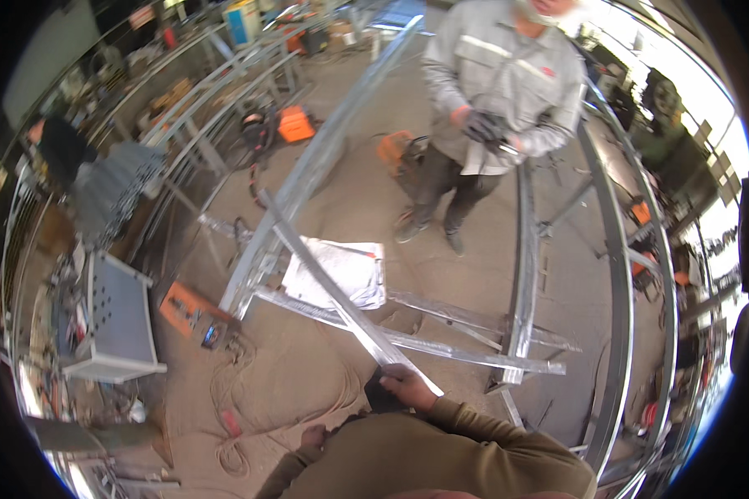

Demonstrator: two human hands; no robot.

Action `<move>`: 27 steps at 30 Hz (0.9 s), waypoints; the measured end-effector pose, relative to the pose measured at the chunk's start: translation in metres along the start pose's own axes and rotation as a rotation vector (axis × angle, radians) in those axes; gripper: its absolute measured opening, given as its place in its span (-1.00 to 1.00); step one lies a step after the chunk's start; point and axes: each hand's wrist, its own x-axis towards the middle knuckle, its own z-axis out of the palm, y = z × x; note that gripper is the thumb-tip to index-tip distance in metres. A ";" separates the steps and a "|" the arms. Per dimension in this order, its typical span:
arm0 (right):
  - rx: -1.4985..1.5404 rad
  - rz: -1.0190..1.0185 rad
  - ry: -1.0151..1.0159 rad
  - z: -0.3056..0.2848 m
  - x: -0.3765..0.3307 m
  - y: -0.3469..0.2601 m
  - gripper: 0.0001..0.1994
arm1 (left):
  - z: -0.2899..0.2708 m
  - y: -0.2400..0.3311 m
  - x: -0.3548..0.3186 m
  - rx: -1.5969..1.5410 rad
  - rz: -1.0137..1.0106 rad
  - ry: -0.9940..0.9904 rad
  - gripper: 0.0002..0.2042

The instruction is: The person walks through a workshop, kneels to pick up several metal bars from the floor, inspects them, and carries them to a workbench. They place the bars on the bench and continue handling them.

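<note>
My right hand (409, 387) is closed at the near end of a long metal bar (329, 285). The bar slants away to the far left across other metal bars. Beside my right hand is a dark thing (381, 394) that I cannot make out. My left hand (314, 436) hangs low by my body, above the floor; its fingers are blurred and I see nothing in them. Papers (334, 273) lie spread under the slanting bar. A crosswise metal bar (441, 346) passes below it, resting on the long frame pieces.
A person in grey workwear (503, 83) stands beyond the bars, gloved hands together. A long steel beam (341, 125) runs away at left, another (524, 266) at right. On the floor at left are an orange machine (193, 314), loose cable (233, 441) and a grey metal cabinet (123, 312).
</note>
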 end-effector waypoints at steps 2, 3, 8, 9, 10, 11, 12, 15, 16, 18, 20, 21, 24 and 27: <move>-0.150 -0.051 0.005 0.010 -0.020 -0.003 -0.58 | 0.008 -0.017 -0.031 -0.144 -0.054 0.079 -0.75; -0.179 -0.053 -0.001 0.015 -0.031 -0.001 -0.57 | 0.015 -0.022 -0.037 -0.310 -0.109 0.092 -0.77; -0.240 0.009 -0.153 0.030 -0.081 0.026 -0.56 | 0.038 -0.062 -0.077 -0.381 -0.119 0.115 -0.80; -0.246 0.028 -0.168 0.030 -0.093 0.033 -0.55 | 0.043 -0.072 -0.086 -0.319 0.074 0.108 -0.80; -0.249 0.046 -0.181 0.031 -0.103 0.040 -0.54 | 0.046 -0.081 -0.091 -0.210 0.256 0.110 -0.80; -0.244 0.074 -0.195 0.033 -0.114 0.046 -0.53 | 0.050 -0.088 -0.097 -0.084 0.312 0.103 -0.80; -0.220 0.073 -0.200 0.033 -0.122 0.051 -0.53 | 0.053 -0.094 -0.103 0.040 0.370 0.103 -0.79; -0.202 0.043 -0.224 0.034 -0.137 0.066 -0.53 | 0.066 -0.110 -0.121 0.215 0.202 0.125 -0.77; -0.249 -0.001 -0.238 0.033 -0.138 0.070 -0.53 | 0.074 -0.112 -0.122 0.110 0.167 0.163 -0.76; -0.293 -0.051 -0.279 0.029 -0.143 0.076 -0.53 | 0.084 -0.118 -0.129 0.043 0.113 0.197 -0.76; -0.269 -0.042 -0.335 0.019 -0.145 0.078 -0.52 | 0.092 -0.122 -0.135 0.159 -0.011 0.182 -0.78; -0.272 -0.050 -0.339 0.015 -0.147 0.079 -0.53 | 0.096 -0.124 -0.137 0.163 0.032 0.229 -0.78; -0.273 -0.072 -0.347 -0.006 -0.145 0.081 -0.52 | 0.118 -0.123 -0.135 0.321 -0.013 0.301 -0.76; -0.364 -0.163 -0.352 -0.038 -0.143 0.080 -0.51 | 0.147 -0.114 -0.135 0.556 0.104 0.274 -0.70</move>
